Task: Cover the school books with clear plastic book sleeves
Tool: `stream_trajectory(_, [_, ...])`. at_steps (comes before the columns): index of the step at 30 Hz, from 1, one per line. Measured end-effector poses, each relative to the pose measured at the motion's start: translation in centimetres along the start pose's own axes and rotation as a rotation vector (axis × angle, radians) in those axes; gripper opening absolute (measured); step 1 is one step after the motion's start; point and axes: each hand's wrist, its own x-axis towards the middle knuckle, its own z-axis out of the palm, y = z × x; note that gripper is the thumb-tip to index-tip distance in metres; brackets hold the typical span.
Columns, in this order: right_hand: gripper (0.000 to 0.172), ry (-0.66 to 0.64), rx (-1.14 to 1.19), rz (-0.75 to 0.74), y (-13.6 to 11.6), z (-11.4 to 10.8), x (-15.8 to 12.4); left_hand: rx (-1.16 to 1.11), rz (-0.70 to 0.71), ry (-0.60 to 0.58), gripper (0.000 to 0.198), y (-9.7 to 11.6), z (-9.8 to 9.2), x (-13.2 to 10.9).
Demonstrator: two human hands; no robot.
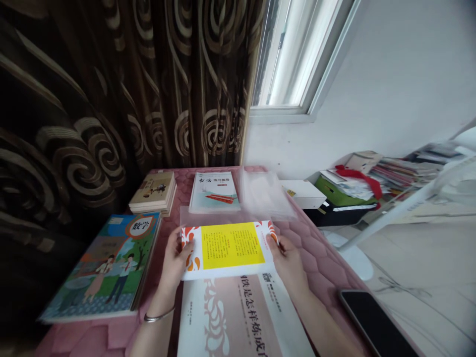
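A book with a yellow and orange flap (228, 246) lies open on the pink quilted table (320, 253), and a clear plastic cover (223, 216) sits over its far edge. My left hand (175, 263) grips the flap's left end, fingers curled on it. At the flap's right end my right hand (288, 263) pinches the edge. The book's pale pink cover (238, 317) with dark characters spreads toward me below the flap.
A large illustrated textbook (107, 267) lies at the left, a stack of books (154, 192) behind it. A white and teal workbook (214, 191) and loose clear sleeves (266, 194) lie at the back. A dark phone (375, 322) rests at the right edge. Curtain, window and piled papers beyond.
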Motion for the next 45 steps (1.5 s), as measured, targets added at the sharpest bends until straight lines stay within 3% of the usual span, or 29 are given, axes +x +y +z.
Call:
stream_trajectory(8, [0.040,0.001,-0.081,-0.040,1.1,0.0,0.6,0.024,0.031,-0.009,0.052,0.0,0.5,0.2])
stream_trajectory(14, [0.044,-0.049,-0.099,0.009,1.1,0.1,0.8,0.028,0.019,-0.009,0.050,-0.2,0.5,0.1])
stream_trajectory(22, [0.050,-0.145,0.116,0.230,-0.3,-0.2,0.9,0.040,0.029,0.012,0.051,-0.6,-0.3,0.2])
stream_trajectory(29, [0.049,-0.029,-0.081,0.091,1.0,0.5,1.4,0.015,0.034,-0.008,0.051,0.0,0.0,0.0])
stream_trajectory(33, [0.048,0.019,0.007,0.062,1.4,0.5,1.5,0.027,0.066,-0.018,0.048,-0.4,0.1,0.2])
stream_trajectory(40, [0.049,-0.080,0.091,0.104,0.9,-0.9,0.2,0.070,0.097,-0.012,0.043,-0.8,0.1,0.2])
stream_trajectory(45, [0.053,-0.019,-0.016,0.108,0.2,-0.6,-0.6,0.058,0.093,0.005,0.042,-0.4,0.3,0.0])
